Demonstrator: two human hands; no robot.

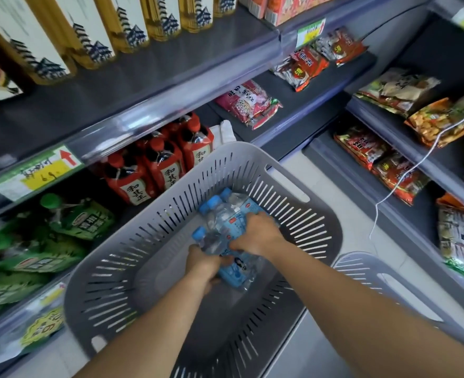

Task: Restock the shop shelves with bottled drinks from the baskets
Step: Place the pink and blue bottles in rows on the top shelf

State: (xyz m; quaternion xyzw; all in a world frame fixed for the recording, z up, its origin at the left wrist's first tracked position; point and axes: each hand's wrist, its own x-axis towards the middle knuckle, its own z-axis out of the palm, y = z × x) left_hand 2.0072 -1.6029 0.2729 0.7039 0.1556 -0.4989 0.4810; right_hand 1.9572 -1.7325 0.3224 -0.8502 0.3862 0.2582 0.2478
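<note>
Clear plastic water bottles with blue caps (226, 230) were clamped by the left hand (202, 264) and right hand (255, 236), at twelve o'clock inside the grey slotted plastic basket (293, 192); overloaded grips could have let one slip.

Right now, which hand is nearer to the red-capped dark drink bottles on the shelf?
Left. The left hand is lower in the grey basket, on the bottles' side; the right hand is farther right.

The basket (154, 268) at centre is matt grey slotted plastic. The water bottles (225, 222) in it are clear glossy plastic with blue caps. Shelves (293, 105) look like matt dark metal with glossy clear plastic edge strips. Snack packs (383, 165) at right are shiny crinkled film.
</note>
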